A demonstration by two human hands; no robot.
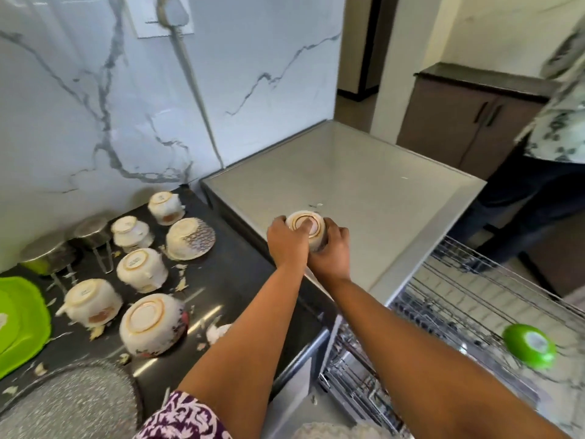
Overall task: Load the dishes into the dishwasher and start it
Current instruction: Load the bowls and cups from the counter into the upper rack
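An upturned white cup with a gold ring (306, 224) stands on the grey top of the dishwasher (364, 185). My left hand (286, 242) grips its left side with a finger across its base, and my right hand (332, 247) grips its right side. On the black counter (240, 280) to the left lie several upturned white cups and bowls, among them one (141, 267), a patterned bowl (190, 237) and a larger bowl (152, 324). The pulled-out wire rack (459, 305) at lower right holds a green bowl (529, 346) lying upside down.
Steel vessels (91, 231) and a green tray (19, 321) sit at the counter's left, a speckled pan (69, 403) at the bottom left. Food scraps litter the counter. Another person (544, 147) stands at the right beside a brown cabinet (459, 122). A marble wall rises behind.
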